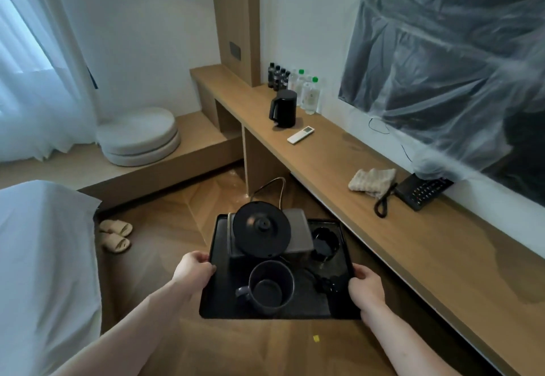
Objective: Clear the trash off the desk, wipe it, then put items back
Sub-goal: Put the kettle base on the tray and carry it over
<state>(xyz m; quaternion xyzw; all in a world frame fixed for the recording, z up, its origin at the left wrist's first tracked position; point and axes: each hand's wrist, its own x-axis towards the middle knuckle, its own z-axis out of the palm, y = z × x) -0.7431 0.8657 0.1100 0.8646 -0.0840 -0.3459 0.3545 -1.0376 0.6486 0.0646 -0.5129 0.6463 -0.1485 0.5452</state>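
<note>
Tray (219, 302) hangs over the floor, clear of the worktop (339, 163) edge; left grip (194, 269) and right grip (365, 285) clasp its side rims.

Your one head camera looks forward and down from above your hands (194, 269), close over the tray (218, 296) they carry, with the desk (339, 166) stretching beyond your right hand (365, 287).

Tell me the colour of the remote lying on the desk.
White, best seen in the head view: the remote lies beside the black kettle.
</note>
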